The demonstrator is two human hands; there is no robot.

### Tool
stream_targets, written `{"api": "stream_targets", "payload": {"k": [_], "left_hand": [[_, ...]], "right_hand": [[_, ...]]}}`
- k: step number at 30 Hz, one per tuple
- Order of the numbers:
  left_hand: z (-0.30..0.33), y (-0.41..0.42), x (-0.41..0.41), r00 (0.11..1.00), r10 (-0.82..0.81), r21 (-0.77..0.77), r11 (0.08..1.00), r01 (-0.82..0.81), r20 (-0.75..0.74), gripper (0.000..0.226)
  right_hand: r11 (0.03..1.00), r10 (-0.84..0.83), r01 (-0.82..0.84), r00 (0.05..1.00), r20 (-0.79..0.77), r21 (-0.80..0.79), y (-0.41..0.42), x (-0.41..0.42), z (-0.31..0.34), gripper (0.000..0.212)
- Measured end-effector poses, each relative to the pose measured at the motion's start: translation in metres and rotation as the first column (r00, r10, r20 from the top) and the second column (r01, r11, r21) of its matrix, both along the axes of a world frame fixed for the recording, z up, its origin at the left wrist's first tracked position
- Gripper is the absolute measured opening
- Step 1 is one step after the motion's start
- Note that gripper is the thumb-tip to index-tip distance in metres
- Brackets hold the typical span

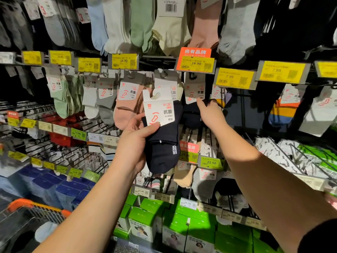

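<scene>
Centre of the frame, the left hand (135, 139) has a navy sock pack (164, 143) wrapped in its fingers, thumb pressed on the lower edge of the white header card (160, 110). The pack's long axis is close to upright, hook cut-out on top and toe pointing down. Just up and right of it, the right hand (209, 114) is at the hanging pack (194, 90) on the peg under the orange price tag (196, 60), fingertips touching the bottom of that pack's card. Whether they pinch it or only touch it, I cannot tell. That hanging pack drops straight down from its peg, and the right hand is clearly the nearer one. To come free it would, I judge, have to slide off the peg towards the camera, and the tag plate sits right at the peg's tip. Pink socks (124, 110) hang just left, a yellow 7.99 tag (234, 77) to the right, green boxes (142, 218) below, and a shopping cart (36, 207) at lower left.
</scene>
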State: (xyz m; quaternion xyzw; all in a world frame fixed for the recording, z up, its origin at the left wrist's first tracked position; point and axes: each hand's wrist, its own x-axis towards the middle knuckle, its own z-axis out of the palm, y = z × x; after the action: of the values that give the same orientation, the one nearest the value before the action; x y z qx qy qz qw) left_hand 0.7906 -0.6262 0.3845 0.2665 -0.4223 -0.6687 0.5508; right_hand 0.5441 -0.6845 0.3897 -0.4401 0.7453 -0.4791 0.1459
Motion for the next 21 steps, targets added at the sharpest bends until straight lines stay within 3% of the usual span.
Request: {"api": "stream_targets", "payload": {"k": [6,8,14,17,21], "left_hand": [[-0.005,-0.005,-0.004,1.0,-0.002,0.014,1.0,0.003,-0.012,0.039],[-0.006,-0.006,-0.008,1.0,-0.013,0.016,1.0,0.013,-0.007,0.039],[-0.004,-0.006,-0.028,0.998,-0.059,-0.011,0.998,0.059,-0.007,0.036],[-0.002,-0.007,-0.039,0.996,-0.086,-0.014,0.996,0.087,0.008,0.039],[0.004,-0.013,-0.056,0.991,-0.072,-0.075,0.994,0.081,0.113,0.039]], "right_hand": [[0.981,-0.05,0.074,0.99,0.134,-0.179,0.043,0.007,-0.025,0.036],[0.976,0.046,-0.011,0.986,0.158,-0.218,0.063,0.021,-0.033,0.024],[0.911,0.386,-0.276,0.832,0.398,-0.306,0.088,0.061,-0.04,0.03],[0.886,0.447,-0.347,0.813,0.373,-0.306,0.096,0.065,-0.031,0.02],[0.909,0.381,-0.309,0.889,0.253,-0.281,0.091,0.058,-0.018,0.019]]}}
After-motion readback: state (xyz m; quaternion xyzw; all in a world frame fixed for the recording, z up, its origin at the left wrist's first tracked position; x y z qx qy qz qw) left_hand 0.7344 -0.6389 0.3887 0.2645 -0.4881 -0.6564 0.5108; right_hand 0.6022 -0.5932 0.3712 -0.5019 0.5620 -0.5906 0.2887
